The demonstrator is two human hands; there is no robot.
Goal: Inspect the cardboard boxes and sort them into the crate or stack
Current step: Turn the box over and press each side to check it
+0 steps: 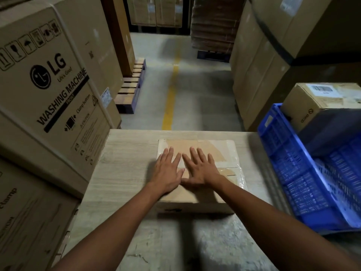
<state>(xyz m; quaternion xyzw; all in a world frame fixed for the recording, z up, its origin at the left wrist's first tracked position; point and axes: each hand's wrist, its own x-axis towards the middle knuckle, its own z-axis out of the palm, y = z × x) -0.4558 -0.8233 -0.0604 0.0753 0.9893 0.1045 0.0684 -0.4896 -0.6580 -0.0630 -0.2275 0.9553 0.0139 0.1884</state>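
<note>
Plainly risky to judge too soon: pressing flat on the cardboard box (224, 151) with the left hand (168, 170) and the right hand (202, 170), fingers straight and spread, thumbs close together, gripping nothing. Could hide a dent or a split seam under the palms and send a damaged box to the wrong place. Could also crush a soft lid by leaning too hard, or skid the box across the pale wood-grain table (125, 163) toward the far edge, with only palm friction to check it. Worth lifting by the side walls, not by a flap, to avoid peeling the top open. Worth minding the blue plastic crate (289, 163) too: sits tilted just beside the table's right edge, support beneath not visible, with a labelled carton (312, 102) at its far end, in or behind it, hard to tell. Might shift or tip under a load dropped in carelessly.

Sits in the middle of the table, squarely in front, well apart from the LG washing machine carton (54, 85) at the left, near the crate but not touching it. Looks shallow and roughly square, pale brown. Shows a broad patch of brown tape (187, 145) laid unevenly across the top, and glossy clear tape (239, 169) wrinkled along the right edge. Shows a torn or lifted strip just right of the right hand. Appears square at the visible corners; underside and far wall hidden.
</note>
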